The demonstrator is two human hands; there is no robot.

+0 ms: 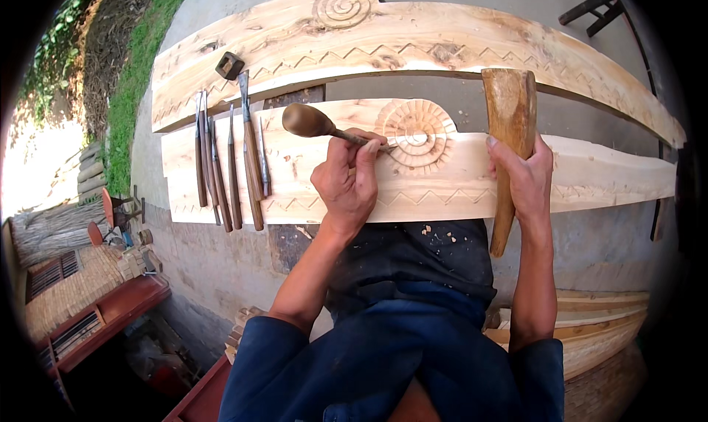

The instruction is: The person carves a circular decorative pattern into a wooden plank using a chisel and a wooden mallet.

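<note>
Head view: the left hand (348, 189) grips a chisel (307, 120) low, its handle slanting left, its tip at the carved spiral (418, 138) on the near board (627, 173). The right hand (527, 182) is wrapped around a wooden mallet (512, 105), apart from the chisel. A glancing blow could make the tip skid and chip a ridge. Loose tools (234, 178) lie left, some ends overhanging the board's near edge, easily knocked off; a dark block (230, 66) sits on the far board (420, 35).

We count two boards (295, 178), two spirals (417, 139), one mallet (510, 97), one bulb-handled tool (307, 119), one block (229, 66). We see at least five chisels (234, 186).
</note>
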